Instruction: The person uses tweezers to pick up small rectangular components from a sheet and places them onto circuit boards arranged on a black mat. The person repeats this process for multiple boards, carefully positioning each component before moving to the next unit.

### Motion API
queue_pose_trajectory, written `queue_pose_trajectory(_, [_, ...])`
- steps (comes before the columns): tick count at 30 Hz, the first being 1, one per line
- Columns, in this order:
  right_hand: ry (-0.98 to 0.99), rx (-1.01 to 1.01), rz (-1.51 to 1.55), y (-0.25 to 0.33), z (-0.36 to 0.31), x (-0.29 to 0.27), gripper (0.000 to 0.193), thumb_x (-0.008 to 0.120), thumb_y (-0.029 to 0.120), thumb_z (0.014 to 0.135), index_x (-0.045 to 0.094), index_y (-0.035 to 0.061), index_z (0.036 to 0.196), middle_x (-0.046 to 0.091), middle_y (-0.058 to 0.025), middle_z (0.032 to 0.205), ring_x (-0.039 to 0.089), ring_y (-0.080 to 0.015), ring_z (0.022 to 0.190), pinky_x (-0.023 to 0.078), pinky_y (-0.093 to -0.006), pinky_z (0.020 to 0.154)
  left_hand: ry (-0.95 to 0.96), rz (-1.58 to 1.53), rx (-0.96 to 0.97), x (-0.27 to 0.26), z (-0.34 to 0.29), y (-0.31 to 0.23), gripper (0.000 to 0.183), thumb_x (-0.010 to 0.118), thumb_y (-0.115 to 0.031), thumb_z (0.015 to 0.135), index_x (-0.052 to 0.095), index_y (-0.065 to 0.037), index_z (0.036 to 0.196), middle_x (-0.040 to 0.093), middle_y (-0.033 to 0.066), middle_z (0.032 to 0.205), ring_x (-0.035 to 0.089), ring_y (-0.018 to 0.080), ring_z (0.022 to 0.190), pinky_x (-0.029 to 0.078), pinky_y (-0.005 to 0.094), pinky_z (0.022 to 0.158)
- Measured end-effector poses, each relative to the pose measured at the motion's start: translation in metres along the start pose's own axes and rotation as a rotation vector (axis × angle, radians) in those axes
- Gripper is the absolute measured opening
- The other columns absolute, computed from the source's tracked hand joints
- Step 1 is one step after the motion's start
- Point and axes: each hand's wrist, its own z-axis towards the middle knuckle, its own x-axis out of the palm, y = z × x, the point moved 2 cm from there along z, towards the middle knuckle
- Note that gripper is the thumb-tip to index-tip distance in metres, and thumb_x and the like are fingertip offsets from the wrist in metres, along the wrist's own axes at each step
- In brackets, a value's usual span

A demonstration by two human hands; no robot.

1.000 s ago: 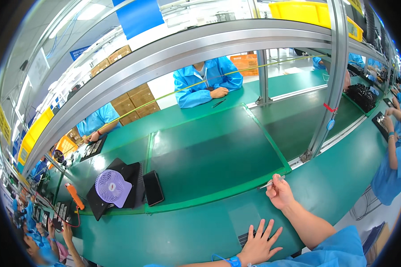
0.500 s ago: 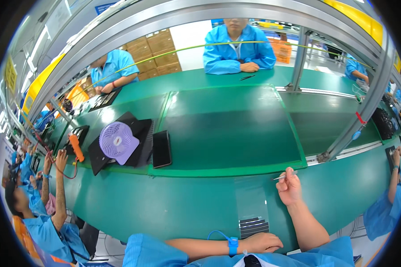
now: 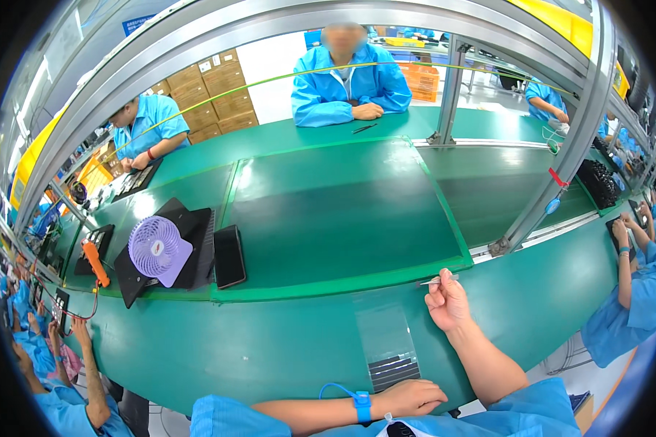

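Note:
My right hand (image 3: pixel 448 304) is raised above the green tabletop (image 3: pixel 270 342). Its fingertips pinch slim silver tweezers (image 3: pixel 431 282), which lie nearly level. Along the near edge rests my left hand (image 3: pixel 408 398), palm down and holding nothing, its fingers loosely stretched to the right. A blue wrist strap (image 3: pixel 362 406) with a thin cord circles that wrist. Just beyond the left hand lies a clear plastic sheet (image 3: pixel 383 328), with several black strips (image 3: pixel 393 370) at its near end.
A purple fan (image 3: pixel 159 251) stands on black panels beside a black phone (image 3: pixel 229 256). An orange tool (image 3: pixel 95 264) lies farther left. A metal frame post (image 3: pixel 561 175) rises at right. A co-worker (image 3: pixel 351 84) sits opposite with folded arms; others work on both sides.
The whole scene has shifted left in the picture as my view turned right. Both hands keep nearly the same pose, and the tweezers stay in my right hand.

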Motion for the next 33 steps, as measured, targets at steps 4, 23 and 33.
queue_pose_trajectory(4, [0.024, 0.002, 0.021, -0.002, -0.003, -0.002, 0.017, 0.059, 0.030, 0.091, 0.057, 0.0154, 0.082, 0.063, -0.0037, 0.072, 0.040, -0.0077, 0.046, 0.029, -0.0223, 0.046, -0.015, 0.001, 0.033, 0.003, -0.001, 0.000, 0.016, 0.057, -0.010, 0.085, 0.062, -0.004, 0.099, 0.062, 0.0074, 0.088, 0.061, 0.0249, 0.081, 0.052, 0.0350, 0.072])
queue_pose_trajectory(23, [0.038, 0.100, 0.023, -0.011, -0.015, 0.006, 0.012, 0.057, 0.024, 0.093, 0.060, 0.0137, 0.087, 0.062, -0.0020, 0.071, 0.043, -0.0065, 0.049, 0.030, -0.0217, 0.046, -0.005, 0.020, 0.121, 0.006, -0.003, 0.004, 0.014, 0.058, -0.011, 0.083, 0.057, -0.006, 0.096, 0.058, 0.0087, 0.081, 0.058, 0.0276, 0.078, 0.049, 0.0390, 0.066])
queue_pose_trajectory(33, [0.036, 0.108, 0.030, -0.014, -0.013, 0.001, 0.016, 0.055, 0.024, 0.093, 0.060, 0.0119, 0.084, 0.063, -0.0035, 0.068, 0.043, -0.0074, 0.045, 0.030, -0.0216, 0.044, -0.010, 0.020, 0.076, -0.002, -0.006, -0.001, 0.015, 0.058, -0.010, 0.083, 0.058, -0.005, 0.097, 0.060, 0.0094, 0.083, 0.059, 0.0279, 0.080, 0.050, 0.0384, 0.069])
